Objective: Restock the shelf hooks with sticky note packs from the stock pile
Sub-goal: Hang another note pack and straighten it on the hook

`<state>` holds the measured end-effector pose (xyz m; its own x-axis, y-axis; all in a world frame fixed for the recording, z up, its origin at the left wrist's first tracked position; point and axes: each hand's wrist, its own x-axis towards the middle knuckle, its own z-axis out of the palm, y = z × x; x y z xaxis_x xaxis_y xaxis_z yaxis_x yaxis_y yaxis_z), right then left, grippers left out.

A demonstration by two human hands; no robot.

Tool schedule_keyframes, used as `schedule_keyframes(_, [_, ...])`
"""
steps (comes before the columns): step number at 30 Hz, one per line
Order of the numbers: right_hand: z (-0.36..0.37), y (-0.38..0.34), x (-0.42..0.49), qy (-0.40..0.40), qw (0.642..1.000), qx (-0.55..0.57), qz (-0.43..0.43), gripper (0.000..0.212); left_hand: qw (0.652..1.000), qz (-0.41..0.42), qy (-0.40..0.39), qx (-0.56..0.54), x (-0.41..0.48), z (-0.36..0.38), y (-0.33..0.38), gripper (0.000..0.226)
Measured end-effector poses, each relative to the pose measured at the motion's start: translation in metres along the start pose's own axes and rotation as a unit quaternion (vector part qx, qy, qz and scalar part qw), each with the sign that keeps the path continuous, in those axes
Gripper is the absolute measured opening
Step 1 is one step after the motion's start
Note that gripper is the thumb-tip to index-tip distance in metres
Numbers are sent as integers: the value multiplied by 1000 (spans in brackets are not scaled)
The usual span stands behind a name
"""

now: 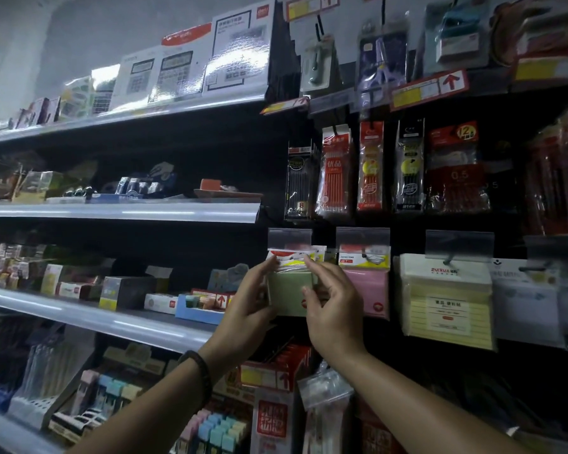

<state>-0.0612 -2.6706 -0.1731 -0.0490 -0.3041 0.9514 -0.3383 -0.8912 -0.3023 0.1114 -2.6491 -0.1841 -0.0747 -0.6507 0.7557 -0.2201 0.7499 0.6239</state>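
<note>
A green sticky note pack (287, 291) hangs in front of the dark peg wall, under a clear price tag holder (289, 238). My left hand (253, 298) pinches the pack's left edge near its top. My right hand (330, 299) pinches its right edge, fingers curled round the header card. The hook itself is hidden behind the pack and the tag holder. To the right hang a pink sticky note pack (366, 291) and a pale yellow lined pack (446, 306).
Pen refill packs (371, 168) hang in the row above. Grey shelves (118, 213) with stationery boxes run along the left. Red-labelled packs (271, 417) and a plastic bag (325, 391) hang below my arms. A white pack (525, 299) hangs at the far right.
</note>
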Motion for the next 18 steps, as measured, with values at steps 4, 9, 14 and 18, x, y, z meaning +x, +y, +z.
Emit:
schedule_keyframes(4, [4,3,-2,9,1000,1,-11,52,999,29,10,20,-2,0,-8,84])
schedule_keyframes(9, [11,7,9,15,999,-32,24,52,998,20,1,58,14,2,-9,85])
schedule_keyframes(14, [10,10,18,-10,993,-112,27,50,987,25,-32,155,34,1,-12,85])
schedule_keyframes(18, [7,6,24,-24,984,-174,21,49,974,45,-18,223,45,1,-13,82])
